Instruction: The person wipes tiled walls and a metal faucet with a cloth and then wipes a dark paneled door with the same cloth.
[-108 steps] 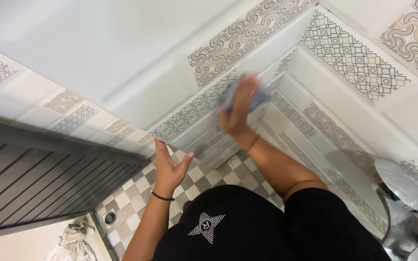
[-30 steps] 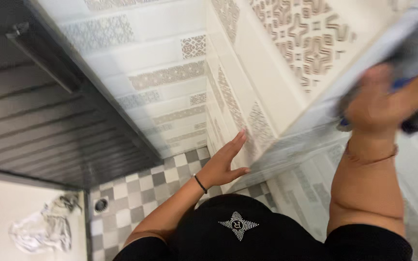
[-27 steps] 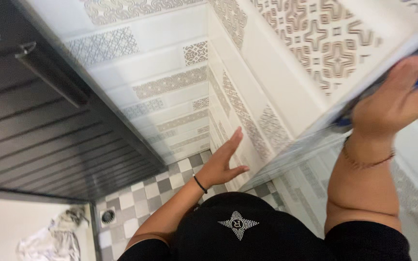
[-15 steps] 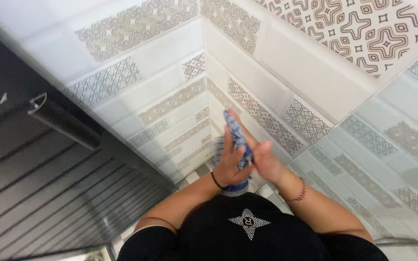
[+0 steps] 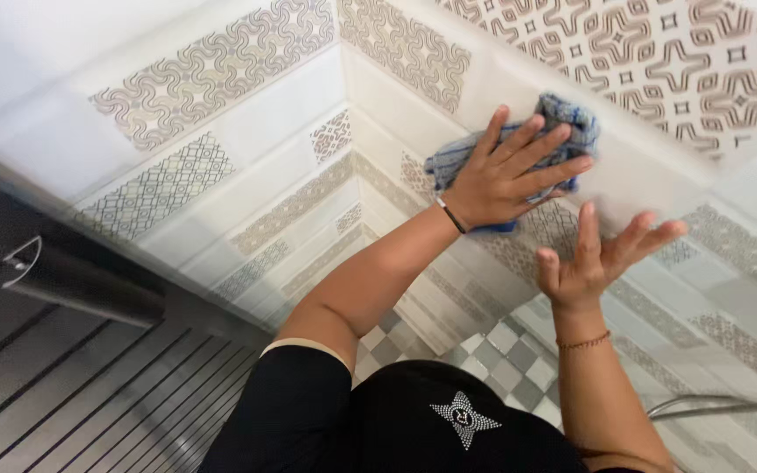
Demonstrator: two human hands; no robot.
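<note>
Cloth (image 5: 519, 144), blue and grey and bunched into folds, lies pressed flat against the tiled wall (image 5: 624, 166) under the left hand (image 5: 505, 171). That hand has its fingers spread wide over the cloth, palm down on it, so the cloth is pinned between palm and tile; parts of it stick out above the fingertips and to the side of the wrist. A thin dark band (image 5: 451, 215) circles the left wrist.

Just below and beside it, the right hand (image 5: 597, 258) is open, its fingers apart and slightly curled, with nothing in it. Whether its palm touches the wall cannot be told; it is near the cloth but apart from it. A fine bracelet (image 5: 584, 342) sits on the right wrist.

Around both hands the wall carries white tiles with bands of brown and grey pattern, and the two tiled faces meet in a corner (image 5: 343, 105) beside the left hand. Below the forearms a chequered floor (image 5: 510, 350) of grey and white squares shows. Well apart from the left hand, a dark ribbed door (image 5: 72, 377) with a metal handle (image 5: 81, 285) stands. Below the right arm a curved metal tube (image 5: 720, 405) crosses the edge. The person wears a black top (image 5: 396, 429) with a sparkling star emblem (image 5: 462, 419). No container is in view.
</note>
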